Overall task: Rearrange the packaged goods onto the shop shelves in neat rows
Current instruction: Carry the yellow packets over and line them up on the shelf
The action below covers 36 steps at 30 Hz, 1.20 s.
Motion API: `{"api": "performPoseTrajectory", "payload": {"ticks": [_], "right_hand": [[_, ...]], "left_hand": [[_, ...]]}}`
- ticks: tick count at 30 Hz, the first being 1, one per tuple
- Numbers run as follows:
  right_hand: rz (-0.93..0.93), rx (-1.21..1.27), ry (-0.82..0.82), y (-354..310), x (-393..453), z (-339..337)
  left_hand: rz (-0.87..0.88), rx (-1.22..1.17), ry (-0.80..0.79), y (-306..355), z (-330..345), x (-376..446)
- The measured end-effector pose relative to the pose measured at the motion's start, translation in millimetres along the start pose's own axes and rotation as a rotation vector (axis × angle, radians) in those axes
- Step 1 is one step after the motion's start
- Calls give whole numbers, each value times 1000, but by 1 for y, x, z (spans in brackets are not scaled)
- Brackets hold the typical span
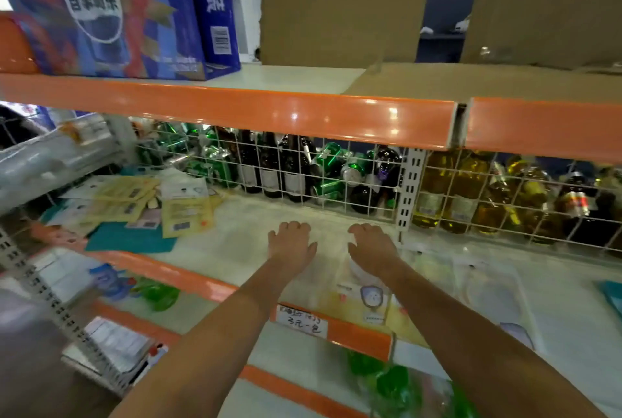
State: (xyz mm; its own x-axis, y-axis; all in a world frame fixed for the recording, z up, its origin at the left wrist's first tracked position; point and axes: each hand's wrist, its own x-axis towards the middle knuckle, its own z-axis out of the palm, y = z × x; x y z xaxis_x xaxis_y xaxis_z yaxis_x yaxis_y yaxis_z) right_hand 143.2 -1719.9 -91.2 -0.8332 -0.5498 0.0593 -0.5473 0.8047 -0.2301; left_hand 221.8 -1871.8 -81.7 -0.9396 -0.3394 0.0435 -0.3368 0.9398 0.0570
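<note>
My left hand (292, 243) lies palm down on the white middle shelf (242, 249), fingers bent at the tips, holding nothing. Beside it my right hand (372, 247) rests palm down on a flat yellow-and-clear packet (370, 300) that lies near the shelf's front edge. A loose heap of yellow and white flat packets (161, 202) sprawls at the shelf's left, partly over a teal packet (131, 237). More clear packets (491, 293) lie flat to the right of my right arm.
A wire grid (303, 178) backs the shelf, with dark bottles, green cans and yellow oil bottles (471, 195) behind it. The orange-edged upper shelf (235, 108) carries a blue cola carton (101, 10) and cardboard boxes (340, 3). Lower shelves hold green bottles (390, 380).
</note>
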Motion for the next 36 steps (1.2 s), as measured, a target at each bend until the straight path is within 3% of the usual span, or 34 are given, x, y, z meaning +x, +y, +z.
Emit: {"api": "performPoseTrajectory", "payload": {"ticks": [18, 23, 36], "right_hand": [[-279, 1, -156, -284, 64, 80], [-219, 7, -194, -328, 87, 98], [-20, 232, -172, -398, 201, 119]], "left_hand": [[-400, -6, -17, -291, -17, -75], [-454, -24, -65, -338, -10, -82], [-390, -11, 152, -409, -6, 0]]}}
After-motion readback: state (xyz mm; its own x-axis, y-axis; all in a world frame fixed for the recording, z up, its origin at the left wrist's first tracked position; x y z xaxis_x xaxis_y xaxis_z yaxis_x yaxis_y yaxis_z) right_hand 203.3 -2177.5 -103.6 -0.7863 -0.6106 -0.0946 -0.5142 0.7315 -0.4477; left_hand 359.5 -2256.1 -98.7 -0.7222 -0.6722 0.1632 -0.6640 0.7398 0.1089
